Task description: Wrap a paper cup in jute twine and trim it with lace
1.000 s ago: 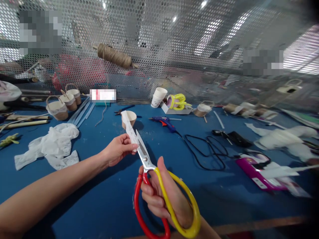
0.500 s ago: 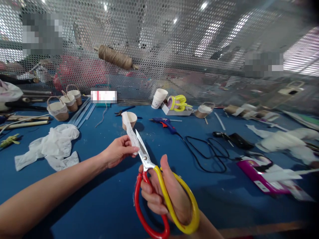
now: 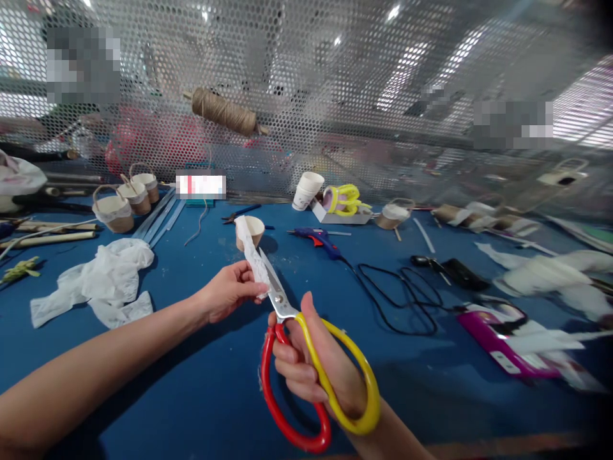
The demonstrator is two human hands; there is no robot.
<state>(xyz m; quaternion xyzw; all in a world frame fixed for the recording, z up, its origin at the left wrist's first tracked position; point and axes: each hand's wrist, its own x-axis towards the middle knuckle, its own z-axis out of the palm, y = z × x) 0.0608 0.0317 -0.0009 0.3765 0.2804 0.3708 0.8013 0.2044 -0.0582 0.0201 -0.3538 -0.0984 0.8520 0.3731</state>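
My left hand (image 3: 225, 292) pinches the lower end of a narrow white lace strip (image 3: 249, 252) that stands upright over the blue table (image 3: 201, 383). My right hand (image 3: 313, 364) is wrapped through the red and yellow handles of large scissors (image 3: 306, 364). The steel blades (image 3: 272, 284) lie against the strip just beside my left fingertips. Right behind the strip stands a small brown paper cup (image 3: 253, 230).
A crumpled white cloth (image 3: 103, 278) lies at the left, small handled cup baskets (image 3: 119, 204) behind it. A blue glue gun (image 3: 318, 237) with a black cord (image 3: 397, 294), white cups (image 3: 306, 188), a pink package (image 3: 502, 332) and a twine spool (image 3: 225, 112) on the mesh screen surround me.
The scissor blades have closed in on the lace strip and the handles have come closer together. My left hand keeps its pinch in place.
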